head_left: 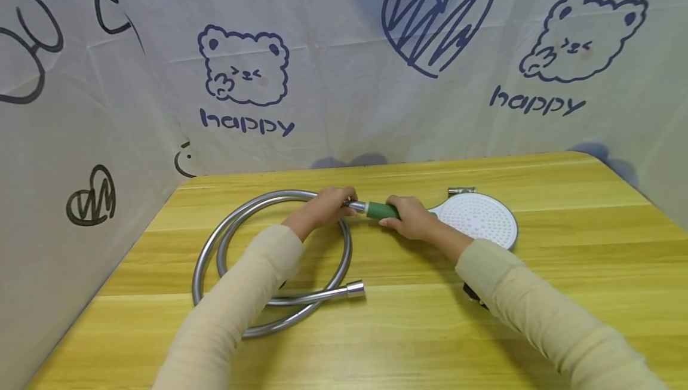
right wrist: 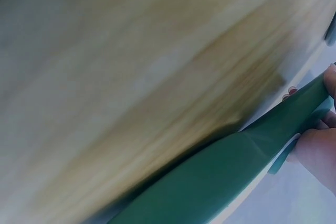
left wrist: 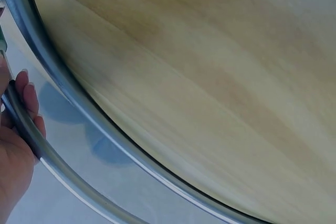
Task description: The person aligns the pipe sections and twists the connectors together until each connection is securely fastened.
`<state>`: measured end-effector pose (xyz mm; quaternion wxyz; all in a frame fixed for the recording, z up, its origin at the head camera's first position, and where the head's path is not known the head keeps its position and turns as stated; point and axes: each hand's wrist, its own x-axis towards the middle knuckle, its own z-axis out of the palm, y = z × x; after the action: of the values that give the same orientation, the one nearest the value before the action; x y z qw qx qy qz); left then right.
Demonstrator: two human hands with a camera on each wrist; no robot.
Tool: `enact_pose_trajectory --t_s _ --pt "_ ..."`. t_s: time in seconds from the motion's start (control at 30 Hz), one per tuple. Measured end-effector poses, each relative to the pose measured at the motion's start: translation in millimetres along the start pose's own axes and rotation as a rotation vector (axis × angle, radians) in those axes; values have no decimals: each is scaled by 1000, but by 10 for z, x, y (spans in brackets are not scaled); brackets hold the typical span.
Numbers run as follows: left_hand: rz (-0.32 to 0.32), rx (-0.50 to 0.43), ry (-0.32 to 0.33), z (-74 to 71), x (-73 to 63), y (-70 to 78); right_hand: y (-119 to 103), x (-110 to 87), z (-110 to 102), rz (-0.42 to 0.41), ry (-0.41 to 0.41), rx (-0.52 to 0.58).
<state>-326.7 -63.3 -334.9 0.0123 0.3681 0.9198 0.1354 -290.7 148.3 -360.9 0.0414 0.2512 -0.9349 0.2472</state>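
Observation:
My left hand [head_left: 331,203] grips a silver-grey shower hose [head_left: 200,258] near one end. That end meets the tip of a shower head's green handle [head_left: 379,210]; whether it is threaded on cannot be told. The right hand [head_left: 409,218] holds the handle, its fingers curled round it. The shower head's round white spray face [head_left: 477,218] is turned up, to the right. In the left wrist view, fingers [left wrist: 30,98] wrap the hose [left wrist: 68,169]. The right wrist view shows the shower head's green underside [right wrist: 210,174] tilted just above the table.
The hose lies in loops on the wooden table [head_left: 408,342], its other end a chrome connector [head_left: 355,288] near the middle. Behind the spray face sits a small metal fitting [head_left: 461,190]. A white cloth backdrop [head_left: 344,109] with drawings stands along the back and left.

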Motion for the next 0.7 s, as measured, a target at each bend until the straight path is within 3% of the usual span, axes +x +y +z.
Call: enact_pose_trajectory --t_s 0.17,0.43,0.7 --pt "29 -31 -11 -13 -15 10 0 -2 -1 4 -4 -5" --pt "-5 -50 -41 -6 -1 2 3 0 5 1 -14 8" --pt "-14 -44 -1 7 4 -5 16 10 1 9 -6 10"
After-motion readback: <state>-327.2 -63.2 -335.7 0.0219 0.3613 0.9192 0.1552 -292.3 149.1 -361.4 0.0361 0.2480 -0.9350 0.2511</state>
